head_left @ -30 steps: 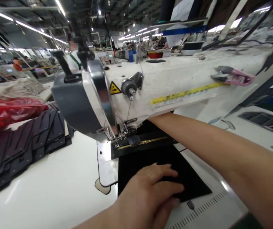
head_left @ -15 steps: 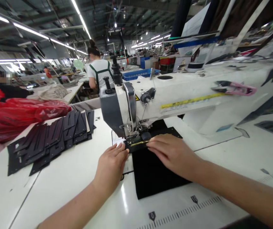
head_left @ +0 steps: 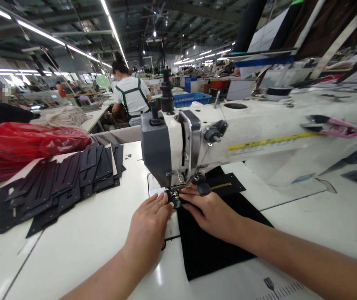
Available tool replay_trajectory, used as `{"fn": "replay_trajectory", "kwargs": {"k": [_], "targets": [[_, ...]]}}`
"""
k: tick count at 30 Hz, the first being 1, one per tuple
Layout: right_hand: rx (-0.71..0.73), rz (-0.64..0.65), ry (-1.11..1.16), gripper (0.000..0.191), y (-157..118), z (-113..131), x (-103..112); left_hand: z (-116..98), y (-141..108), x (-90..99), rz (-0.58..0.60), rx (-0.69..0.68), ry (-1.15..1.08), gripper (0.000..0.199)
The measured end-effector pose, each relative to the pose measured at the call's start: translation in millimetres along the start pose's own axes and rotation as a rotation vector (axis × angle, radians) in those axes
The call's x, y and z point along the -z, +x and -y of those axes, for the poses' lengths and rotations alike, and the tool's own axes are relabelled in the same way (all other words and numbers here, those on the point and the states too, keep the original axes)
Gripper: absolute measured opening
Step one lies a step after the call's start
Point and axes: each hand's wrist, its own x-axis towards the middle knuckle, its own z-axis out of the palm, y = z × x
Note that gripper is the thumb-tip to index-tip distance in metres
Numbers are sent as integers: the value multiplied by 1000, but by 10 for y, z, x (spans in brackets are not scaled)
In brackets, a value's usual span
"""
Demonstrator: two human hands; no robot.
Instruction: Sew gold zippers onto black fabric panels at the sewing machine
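A black strip (head_left: 228,185) with a gold line along it lies under the head of a white sewing machine (head_left: 172,146). Beneath it, a larger black fabric piece (head_left: 215,246) spreads toward me. My left hand (head_left: 150,227) rests at the strip's left end, fingers stretched out and lying flat beside the presser foot. My right hand (head_left: 212,212) grips the strip's near edge just right of the foot, thumb below the fingers. The machine head and my fingers partly hide the needle area.
Several dark cut pieces (head_left: 62,183) lie overlapping on the left of the white table (head_left: 81,258), beside a red plastic bag (head_left: 41,139). Pink-handled snips (head_left: 337,126) rest on the machine arm. A blue crate (head_left: 192,99) and a person (head_left: 131,96) are beyond.
My right hand has moved left, closer to the presser foot. More of the strip's gold line shows right of the hand. The view has shifted slightly, bringing the machine closer.
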Motion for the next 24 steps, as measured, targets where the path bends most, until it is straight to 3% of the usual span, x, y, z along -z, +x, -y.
{"fn": "replay_trajectory", "kwargs": {"k": [9,24], "targets": [[94,91,15,27,41,-81,60,-33,-4,-27,-6,36,10,21],[180,98,2,23,130,-80,78,34,33,-32,-5,-53,110,24]]}}
